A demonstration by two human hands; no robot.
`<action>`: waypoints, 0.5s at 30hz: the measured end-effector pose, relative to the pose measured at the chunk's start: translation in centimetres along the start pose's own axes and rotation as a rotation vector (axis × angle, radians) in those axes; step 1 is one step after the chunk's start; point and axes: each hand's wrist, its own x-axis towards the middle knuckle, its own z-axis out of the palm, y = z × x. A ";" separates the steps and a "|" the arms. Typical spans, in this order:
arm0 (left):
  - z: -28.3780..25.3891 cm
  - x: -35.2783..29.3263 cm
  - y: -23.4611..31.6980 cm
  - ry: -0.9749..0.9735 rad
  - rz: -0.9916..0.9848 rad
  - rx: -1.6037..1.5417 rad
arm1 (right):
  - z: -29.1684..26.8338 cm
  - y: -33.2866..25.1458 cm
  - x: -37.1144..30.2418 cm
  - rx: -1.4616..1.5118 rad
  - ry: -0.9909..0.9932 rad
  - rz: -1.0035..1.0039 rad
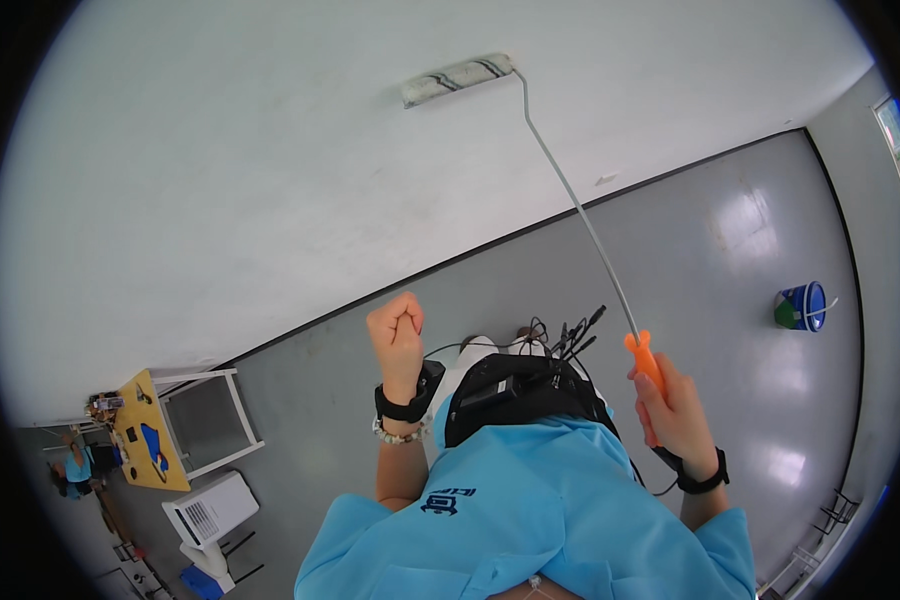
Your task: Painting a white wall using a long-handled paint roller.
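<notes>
Closest to my lens sits the light blue shirt [530, 510], with a black harness pack [515, 395] strapped at the chest between both forearms. From my remote seat I see the right hand [675, 405] wrapped firmly round the orange handle [645, 362] of a paint roller; the thin metal rod [575, 200] climbs up and away from that hand to the striped roller sleeve [458, 80], which lies against the white wall [220, 180] well above both hands. A black wristband [705, 480] sits just below the right hand. I see the left hand [397, 335] curled into an empty fist, raised in front of the wall's dark skirting line, with a black band and a bead bracelet [400, 432] at its wrist. Far out to the right of the right hand, a blue bucket [802, 305] stands on the glossy grey floor [750, 400]. Down and to the left of the left hand I make out a yellow desk [145, 430] carrying small items, a white frame beside it, and a white appliance [210, 508] below
</notes>
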 end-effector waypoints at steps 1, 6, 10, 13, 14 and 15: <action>0.1 0.0 0.1 0.004 -0.009 0.011 | -0.1 -0.1 -0.1 -0.002 -0.002 0.002; 0.8 0.1 0.5 0.047 -0.075 -0.191 | -0.5 -0.5 -0.4 -0.034 0.021 0.028; 0.9 0.2 1.0 0.100 -0.068 -0.181 | -1.0 -0.5 -0.2 -0.040 0.011 0.056; 0.5 0.1 1.5 0.138 -0.154 -0.160 | -1.2 -0.3 0.1 -0.048 0.000 0.053; 0.5 0.1 1.6 0.156 -0.154 -0.115 | -1.2 -0.2 0.2 -0.060 -0.002 0.070; 0.5 0.1 1.7 0.168 -0.149 -0.067 | -1.1 0.0 0.5 -0.072 -0.006 0.089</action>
